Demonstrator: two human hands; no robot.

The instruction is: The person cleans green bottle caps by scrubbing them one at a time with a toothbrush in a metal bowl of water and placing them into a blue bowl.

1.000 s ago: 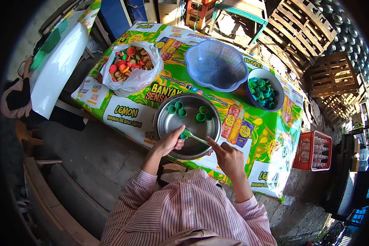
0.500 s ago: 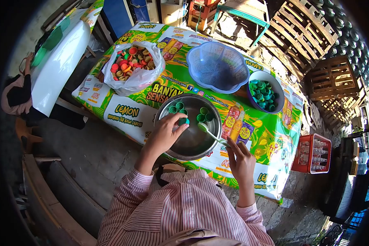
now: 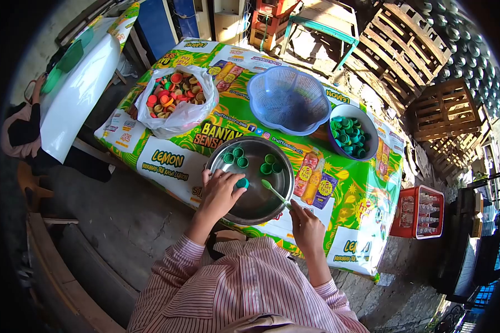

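Note:
My left hand is over the left side of a metal basin, its fingers pinching a teal-green bottle cap. In my right hand, at the basin's right rim, is a light-green toothbrush by its handle. Its head reaches over the basin, apart from the held cap. Two small groups of green caps lie inside the basin: the left group beyond my left hand and the right group by the far right wall.
A white plastic bag of red, orange and tan caps stands far left on the table. Behind the basin is a blue-purple plastic basket, beside a bowl of green caps. A red crate stands right. Another person is at left.
My left hand has drawn back toward me with the cap. My right hand and the toothbrush have shifted left and nearer to me. The view has tilted slightly.

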